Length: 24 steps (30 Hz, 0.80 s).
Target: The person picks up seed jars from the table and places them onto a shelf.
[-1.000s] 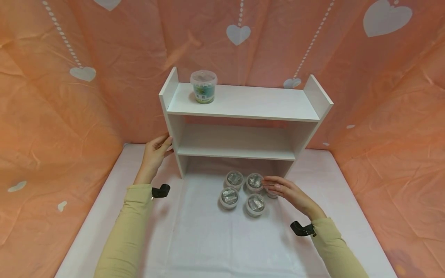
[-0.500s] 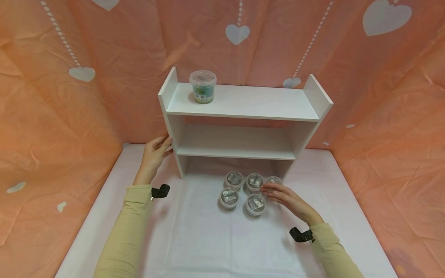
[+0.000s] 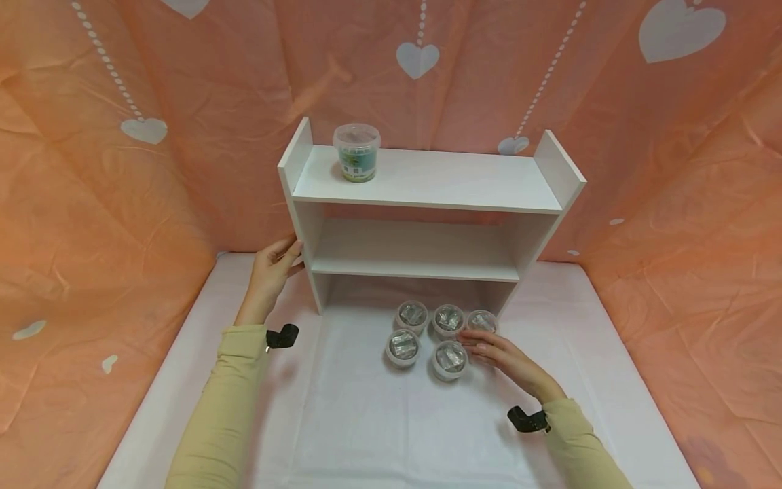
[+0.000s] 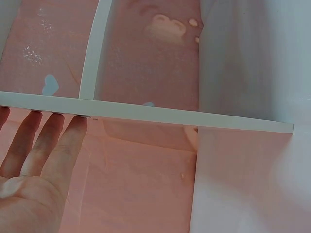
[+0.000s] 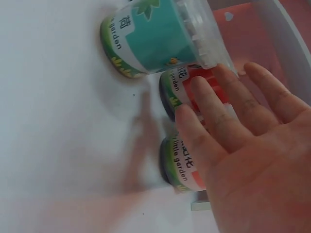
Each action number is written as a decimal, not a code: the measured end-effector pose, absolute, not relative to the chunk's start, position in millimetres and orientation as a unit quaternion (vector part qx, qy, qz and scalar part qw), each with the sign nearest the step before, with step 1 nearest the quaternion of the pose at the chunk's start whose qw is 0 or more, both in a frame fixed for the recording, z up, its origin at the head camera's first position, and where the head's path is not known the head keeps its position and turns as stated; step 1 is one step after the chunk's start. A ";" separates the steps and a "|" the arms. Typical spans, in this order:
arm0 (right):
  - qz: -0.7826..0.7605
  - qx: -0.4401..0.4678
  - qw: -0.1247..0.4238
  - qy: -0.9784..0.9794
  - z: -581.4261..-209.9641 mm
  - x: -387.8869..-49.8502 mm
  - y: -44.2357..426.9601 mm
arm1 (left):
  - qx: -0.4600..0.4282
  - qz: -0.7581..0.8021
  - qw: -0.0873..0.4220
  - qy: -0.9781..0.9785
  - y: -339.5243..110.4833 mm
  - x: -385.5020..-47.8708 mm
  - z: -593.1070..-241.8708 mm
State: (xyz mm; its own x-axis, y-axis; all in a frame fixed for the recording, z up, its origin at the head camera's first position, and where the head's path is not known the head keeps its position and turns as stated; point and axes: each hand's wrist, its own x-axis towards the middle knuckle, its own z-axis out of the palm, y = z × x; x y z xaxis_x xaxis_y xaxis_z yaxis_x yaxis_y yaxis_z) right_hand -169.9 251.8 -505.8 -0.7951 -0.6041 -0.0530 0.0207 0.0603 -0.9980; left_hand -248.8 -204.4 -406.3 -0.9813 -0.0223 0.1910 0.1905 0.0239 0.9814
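Note:
My left hand (image 3: 271, 275) rests its fingertips on the outer left side of the white shelf (image 3: 415, 272); in the left wrist view straight fingers (image 4: 65, 145) touch the panel's edge. Several lidded clear cups stand in front of the shelf. Beside the right-hand ones, my right hand (image 3: 510, 360) has its fingers extended, between the back right cup (image 3: 482, 321) and the front right cup (image 3: 450, 360). The right wrist view shows the spread fingers (image 5: 221, 121) near a teal-labelled cup (image 5: 155, 36) and two red-labelled cups, gripping none; whether they touch is unclear.
A teal-labelled cup (image 3: 358, 155) stands at the left of the shelf's top board (image 3: 452, 180). Other cups (image 3: 412, 316) (image 3: 402, 348) stand left of the right hand on the white cloth (image 3: 360, 421). Orange-pink sheeting (image 3: 232, 102) hangs behind and at both sides.
My right hand has moved slightly down and towards me, uncovering the back right cup. The left hand stays at the shelf's side.

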 end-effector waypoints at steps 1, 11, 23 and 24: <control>-0.648 -0.211 0.238 0.692 -506.9 -169.9 251.7 | -0.060 -0.696 0.076 -0.711 -204.6 -249.0 -406.5; -0.620 -0.194 0.222 0.727 -513.8 -166.9 247.2 | -0.066 -0.694 0.076 -0.713 -205.1 -248.5 -406.1; -0.625 -0.188 0.251 0.715 -525.9 -166.9 241.5 | -0.061 -0.692 0.074 -0.715 -204.0 -247.2 -404.3; -0.625 -0.187 0.253 0.714 -526.4 -167.1 240.8 | -0.061 -0.693 0.074 -0.715 -203.7 -247.2 -404.1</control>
